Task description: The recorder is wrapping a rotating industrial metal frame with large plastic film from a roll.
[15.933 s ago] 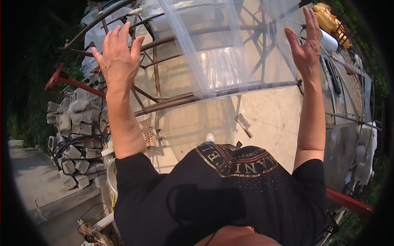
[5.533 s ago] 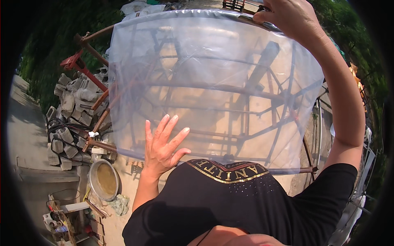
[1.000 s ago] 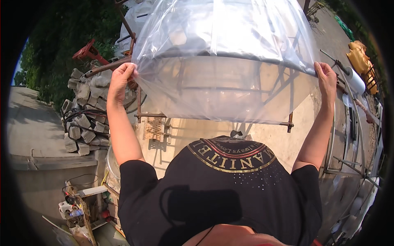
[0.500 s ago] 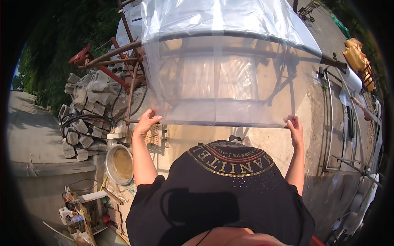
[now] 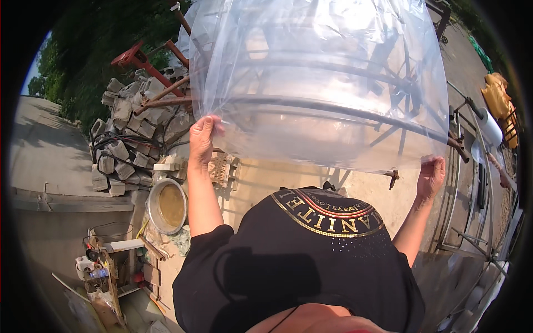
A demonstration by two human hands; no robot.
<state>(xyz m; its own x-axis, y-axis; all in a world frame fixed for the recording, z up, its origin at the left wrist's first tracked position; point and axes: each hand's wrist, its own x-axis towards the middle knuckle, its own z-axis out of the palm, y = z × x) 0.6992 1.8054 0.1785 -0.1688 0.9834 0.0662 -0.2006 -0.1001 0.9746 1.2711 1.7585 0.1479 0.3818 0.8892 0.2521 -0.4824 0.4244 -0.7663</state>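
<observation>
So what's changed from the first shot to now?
Both hands were open and empty; now the left hand and right hand each pinch the near part of the plastic sheet, and sit lower in view. The sheet, narrower and folded then, is spread wider over the metal frame. Unchanged: block pile on the left, yellow bundle on the right.

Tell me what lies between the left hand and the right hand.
In the head view, a clear plastic sheet stretches from the left hand to the right hand, with the pale floor showing through it.
</observation>
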